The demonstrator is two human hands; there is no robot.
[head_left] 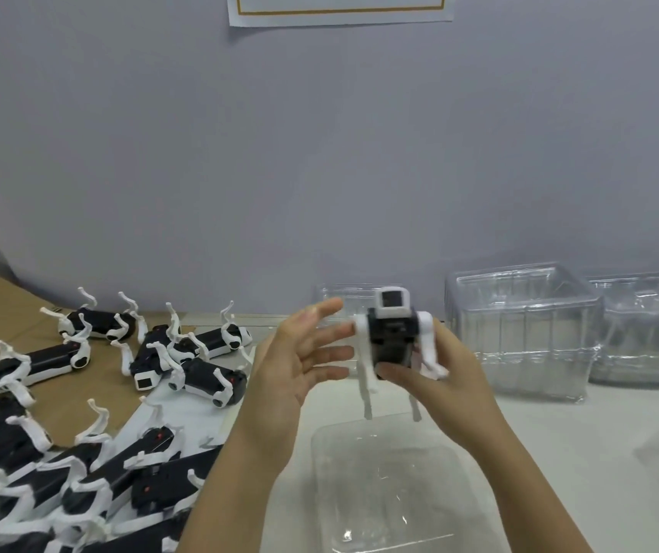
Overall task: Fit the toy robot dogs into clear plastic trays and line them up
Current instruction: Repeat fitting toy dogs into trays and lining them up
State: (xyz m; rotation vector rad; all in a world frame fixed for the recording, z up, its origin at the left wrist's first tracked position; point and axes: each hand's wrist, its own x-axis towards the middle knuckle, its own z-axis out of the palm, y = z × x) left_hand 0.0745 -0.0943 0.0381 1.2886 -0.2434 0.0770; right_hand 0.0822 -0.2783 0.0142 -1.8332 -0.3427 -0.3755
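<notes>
Toy dog (pixel 393 341), gripped by the right hand (pixel 451 377) above the near clear tray (pixel 391 484) while the left hand (pixel 303 353) is spread loose beside it, should be lowered level with its legs folded in.

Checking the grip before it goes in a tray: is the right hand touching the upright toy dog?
Touching. The head view shows the right hand gripping the toy dog, its thumb lying across the black body.
</notes>
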